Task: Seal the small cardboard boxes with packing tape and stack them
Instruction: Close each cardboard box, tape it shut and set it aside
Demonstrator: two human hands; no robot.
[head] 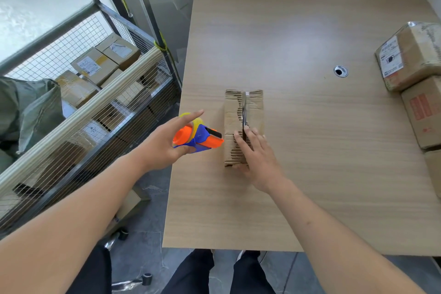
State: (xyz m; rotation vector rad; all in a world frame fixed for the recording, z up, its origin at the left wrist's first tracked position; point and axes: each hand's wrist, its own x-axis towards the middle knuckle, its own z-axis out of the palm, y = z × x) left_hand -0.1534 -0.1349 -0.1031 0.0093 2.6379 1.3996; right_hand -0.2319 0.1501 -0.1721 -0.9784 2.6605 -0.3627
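A small worn cardboard box (253, 107) lies on the wooden table (298, 38) with its top flaps meeting along a ragged middle seam. My right hand (256, 157) rests flat on the near end of the box, fingers straight across the seam. My left hand (167, 141) holds an orange and blue tape dispenser (202, 137) with a yellowish tape roll just left of the box, thumb under it and index finger stretched out above. The dispenser's front end almost touches the box's left side.
Several sealed boxes (415, 55) are stacked at the table's right edge. A round cable hole (340, 71) sits in the tabletop. Left of the table stands a wire mesh cart (90, 102) holding more boxes and a grey bag.
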